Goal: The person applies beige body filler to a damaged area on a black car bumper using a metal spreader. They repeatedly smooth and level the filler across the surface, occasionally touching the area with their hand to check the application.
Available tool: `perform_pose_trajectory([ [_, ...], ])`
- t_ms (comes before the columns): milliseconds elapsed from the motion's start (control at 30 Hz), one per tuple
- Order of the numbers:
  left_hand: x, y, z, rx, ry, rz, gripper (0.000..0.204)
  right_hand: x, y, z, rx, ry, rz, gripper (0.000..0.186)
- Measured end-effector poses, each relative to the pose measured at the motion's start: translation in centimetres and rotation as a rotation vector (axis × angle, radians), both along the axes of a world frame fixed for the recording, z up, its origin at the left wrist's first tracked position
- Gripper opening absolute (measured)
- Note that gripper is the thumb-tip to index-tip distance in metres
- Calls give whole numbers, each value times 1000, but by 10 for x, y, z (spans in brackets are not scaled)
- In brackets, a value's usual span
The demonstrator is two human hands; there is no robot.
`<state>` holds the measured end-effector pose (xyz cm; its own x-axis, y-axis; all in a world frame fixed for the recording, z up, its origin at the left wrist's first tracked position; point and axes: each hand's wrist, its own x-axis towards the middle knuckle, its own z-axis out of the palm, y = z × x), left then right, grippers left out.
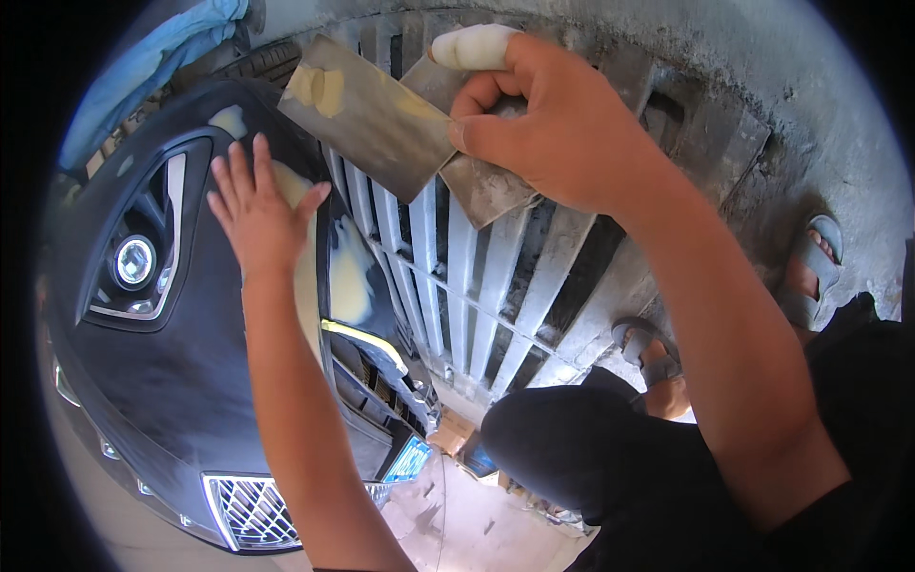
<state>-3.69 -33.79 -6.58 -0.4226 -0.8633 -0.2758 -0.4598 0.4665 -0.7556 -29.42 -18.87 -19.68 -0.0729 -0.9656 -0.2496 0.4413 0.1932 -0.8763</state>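
The plate (pixel 376 133) was held above the grate (pixel 459 257), pinched at one corner between thumb and fingers of the right hand (pixel 562 124). It was judged light, thin and stiff — best gripped by its bare edges, away from the smeared filler (pixel 329 92). The left hand (pixel 255 214), fingers spread, was laid on the car (pixel 181 381).

The smeared sheet (pixel 376 129) looks metallic, the car panel (pixel 172 391) matt, the headlight (pixel 135 261) glossy.
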Motion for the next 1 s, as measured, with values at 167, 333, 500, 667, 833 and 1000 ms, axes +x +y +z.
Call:
perform_pose_trajectory([
  [167,0,31,54,37,-145,137,109,-2,-2,-2,28,-17,0,54],
  [333,-11,29,39,74,-149,235,114,-3,-4,4,2,-48,17,55],
  [500,-17,12,18,-1,-194,248,116,-3,-1,2,39,-96,7,51],
  [667,-22,-10,-3,-91,-93,179,101,-5,0,1,36,-68,-4,51],
  [833,-26,4,12,6,621,-49,41,-3,-1,3,52,-126,39,52],
  [1000,-32,89,23,-92,1138,486,22,2,-3,5,38,-106,153,58],
])
